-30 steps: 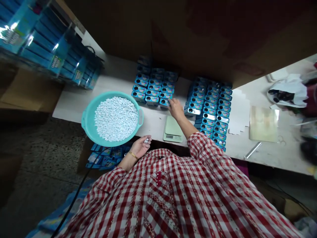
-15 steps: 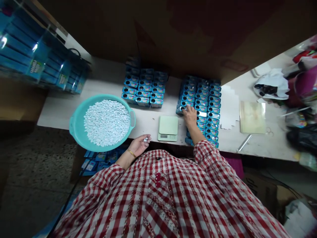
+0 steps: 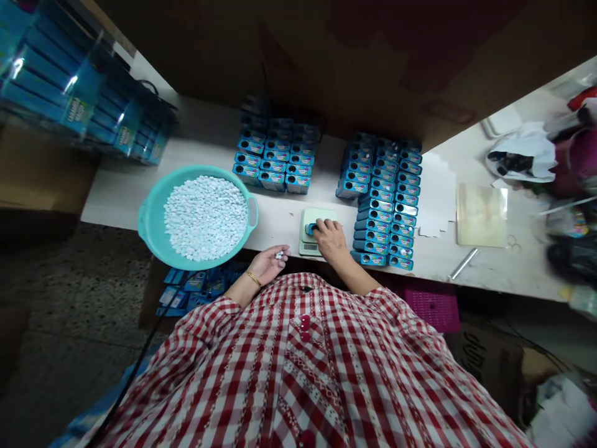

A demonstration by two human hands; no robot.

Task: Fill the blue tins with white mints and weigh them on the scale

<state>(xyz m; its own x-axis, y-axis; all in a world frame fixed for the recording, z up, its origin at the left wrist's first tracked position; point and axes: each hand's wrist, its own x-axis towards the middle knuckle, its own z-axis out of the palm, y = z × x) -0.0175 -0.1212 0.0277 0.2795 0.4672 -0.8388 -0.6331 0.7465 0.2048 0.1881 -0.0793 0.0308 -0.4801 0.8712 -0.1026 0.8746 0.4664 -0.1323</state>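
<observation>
My right hand grips a small blue tin over the pale green kitchen scale; fingers cover most of the tin, and I cannot tell whether it rests on the plate. Palm up at the table's front edge, my left hand has its fingers curled round a few small white candies. Left of it stands a turquoise basin with a heap of white candies. Rows of blue tins with dark round openings stand right of the scale. Another group of tins stands behind it.
Clear packs of blue boxes stand at the upper left. A large cardboard box borders the table's back. Rightward lie white sheets, a yellowish pad and a metal tube. A magenta crate sits below the table.
My right hand has taken a tin from the front of the right-hand rows and moved it left to the scale. My left hand still holds the candies near the edge.
</observation>
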